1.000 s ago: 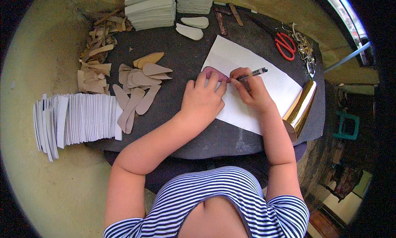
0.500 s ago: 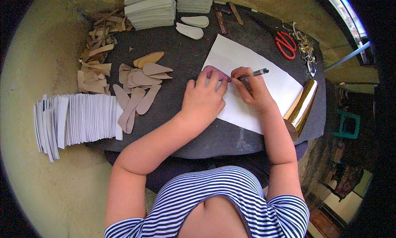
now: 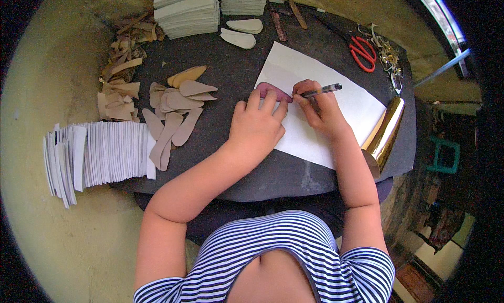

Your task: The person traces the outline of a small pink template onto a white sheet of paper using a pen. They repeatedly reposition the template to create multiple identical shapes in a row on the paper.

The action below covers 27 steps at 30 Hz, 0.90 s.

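A white sheet (image 3: pixel 315 130) lies aslant on the dark table, and its right end curls over into a shiny gold roll (image 3: pixel 387 130). On the sheet's left part rests a flat purple template (image 3: pixel 268 87) with a rounded end. My left hand (image 3: pixel 257 119) presses it down with spread fingertips, partly covering it. In my right hand (image 3: pixel 320 109) is a black-and-clear pen (image 3: pixel 323 90), pinched between thumb and fingers. Its tip meets the sheet close to the template's right end, though my fingers hide the exact spot.
Beige teardrop-shaped pieces (image 3: pixel 181 101) are heaped left of my left hand. Stacks of white pieces (image 3: pixel 186 12) stand at the back, with another row (image 3: pixel 110 151) at the left. Red-handled scissors (image 3: pixel 362 54) and gold scraps (image 3: pixel 387 59) lie at the far right.
The pen leans a little lower, and my right fingers have shifted slightly along the template's right end. My left hand stays pressed on the template. The whole view has shifted slightly.
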### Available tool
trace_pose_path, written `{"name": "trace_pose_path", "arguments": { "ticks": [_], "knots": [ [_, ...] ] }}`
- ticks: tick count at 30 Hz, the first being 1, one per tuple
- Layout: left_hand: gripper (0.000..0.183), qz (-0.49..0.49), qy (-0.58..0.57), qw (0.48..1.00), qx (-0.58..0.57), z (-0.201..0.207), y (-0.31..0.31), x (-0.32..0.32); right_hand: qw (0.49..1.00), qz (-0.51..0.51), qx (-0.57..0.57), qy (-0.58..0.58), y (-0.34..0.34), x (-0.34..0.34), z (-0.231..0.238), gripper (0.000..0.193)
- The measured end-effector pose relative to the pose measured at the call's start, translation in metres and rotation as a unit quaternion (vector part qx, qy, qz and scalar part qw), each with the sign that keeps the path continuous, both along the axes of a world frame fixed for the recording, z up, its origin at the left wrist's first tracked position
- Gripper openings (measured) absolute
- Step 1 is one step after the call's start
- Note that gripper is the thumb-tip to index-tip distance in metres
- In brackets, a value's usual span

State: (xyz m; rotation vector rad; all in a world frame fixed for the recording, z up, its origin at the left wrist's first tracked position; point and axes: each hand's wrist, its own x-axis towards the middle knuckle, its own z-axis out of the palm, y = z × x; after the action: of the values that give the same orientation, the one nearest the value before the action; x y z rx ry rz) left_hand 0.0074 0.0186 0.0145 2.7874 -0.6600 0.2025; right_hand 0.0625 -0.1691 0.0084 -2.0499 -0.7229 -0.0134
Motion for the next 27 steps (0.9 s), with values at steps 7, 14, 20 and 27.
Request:
{"name": "trace_pose_path", "arguments": {
  "ticks": [7,14,20,27],
  "knots": [
    [0.048,-0.01,0.031,0.999,-0.009,0.004,0.003,0.002,1.0,0.026,-0.009,0.013,-0.002,-0.002,-0.001,0.011],
    [0.046,-0.028,0.078,0.996,-0.028,0.009,0.016,0.01,0.999,0.04,0.006,0.004,0.004,-0.005,0.004,0.014],
    [0.043,-0.025,0.117,0.991,-0.062,0.014,0.022,0.015,1.0,0.017,-0.02,0.001,-0.003,-0.004,-0.001,0.014],
    [0.038,-0.013,0.147,0.985,-0.086,0.004,0.024,0.03,0.999,0.042,0.011,-0.009,0.005,-0.003,-0.001,0.01]
  ]
}}
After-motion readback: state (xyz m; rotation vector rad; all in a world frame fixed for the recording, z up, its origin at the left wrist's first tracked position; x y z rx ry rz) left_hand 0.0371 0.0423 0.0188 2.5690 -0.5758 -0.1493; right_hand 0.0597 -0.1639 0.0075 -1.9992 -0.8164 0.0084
